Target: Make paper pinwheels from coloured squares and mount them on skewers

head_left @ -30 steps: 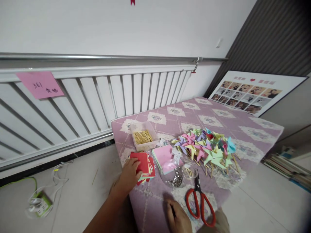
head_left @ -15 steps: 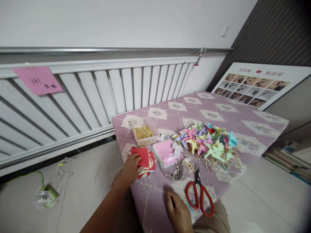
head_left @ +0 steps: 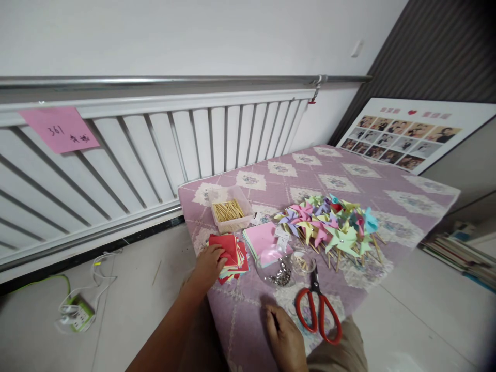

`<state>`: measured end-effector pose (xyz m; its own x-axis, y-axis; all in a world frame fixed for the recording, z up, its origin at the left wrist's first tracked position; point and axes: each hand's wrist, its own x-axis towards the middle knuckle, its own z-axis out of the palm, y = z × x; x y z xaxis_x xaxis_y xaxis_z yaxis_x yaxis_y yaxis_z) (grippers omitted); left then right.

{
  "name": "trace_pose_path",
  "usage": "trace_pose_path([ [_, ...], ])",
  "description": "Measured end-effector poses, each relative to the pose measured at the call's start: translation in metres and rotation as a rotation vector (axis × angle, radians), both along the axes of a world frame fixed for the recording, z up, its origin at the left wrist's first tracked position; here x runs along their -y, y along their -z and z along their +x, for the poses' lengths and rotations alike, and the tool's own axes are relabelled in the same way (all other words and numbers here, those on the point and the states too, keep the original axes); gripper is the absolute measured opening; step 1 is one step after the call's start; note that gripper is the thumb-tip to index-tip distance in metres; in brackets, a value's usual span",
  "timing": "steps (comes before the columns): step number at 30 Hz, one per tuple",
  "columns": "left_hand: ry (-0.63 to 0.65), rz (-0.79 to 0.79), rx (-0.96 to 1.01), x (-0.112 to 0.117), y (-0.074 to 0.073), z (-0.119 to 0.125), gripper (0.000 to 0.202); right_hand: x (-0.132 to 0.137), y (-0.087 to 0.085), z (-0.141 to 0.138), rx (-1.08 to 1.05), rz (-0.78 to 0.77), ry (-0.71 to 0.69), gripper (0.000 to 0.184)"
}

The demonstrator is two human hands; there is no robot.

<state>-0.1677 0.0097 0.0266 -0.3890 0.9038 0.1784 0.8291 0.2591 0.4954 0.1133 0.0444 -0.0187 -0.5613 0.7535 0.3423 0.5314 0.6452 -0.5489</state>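
My left hand (head_left: 210,263) lies over the left side of a stack of coloured square papers (head_left: 233,253), red on top, with its fingers stretched onto the top sheet. Near the front edge of the table, my right hand (head_left: 284,333) is curled closed, and nothing shows in it. To its right lie scissors (head_left: 321,315) with red handles, blades pointing away from me. Beyond my right hand is a clear round container of small metal pieces (head_left: 281,273), beside a small clear dish of short wooden bits (head_left: 303,262). A flatter stack of pink paper (head_left: 263,242) sits behind them.
A clear plastic box (head_left: 232,226) of wooden sticks stands behind the papers. Many paper pinwheels (head_left: 329,222) are heaped at the right. The table (head_left: 282,169) has a purple patterned cloth, with a white radiator (head_left: 232,134) behind it. A green power strip (head_left: 82,315) is on the floor.
My left hand has shifted slightly on the red paper, its fingers a little farther up the stack. My right hand stays where it was.
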Motion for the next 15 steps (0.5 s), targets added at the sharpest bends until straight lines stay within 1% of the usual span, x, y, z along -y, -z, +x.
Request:
trace_pose_path([
  [7,-0.019,0.001,0.017,-0.003,-0.012,-0.002,0.029,0.0,-0.004,-0.001,-0.03,0.008,-0.007,0.028],
  [13,-0.029,0.044,0.039,-0.005,-0.012,-0.007,0.026,0.0,-0.002,-0.001,-0.034,0.013,0.002,0.028],
  [15,-0.056,0.116,0.049,-0.005,-0.013,-0.01,0.026,0.0,-0.002,-0.001,-0.039,0.014,0.002,0.028],
])
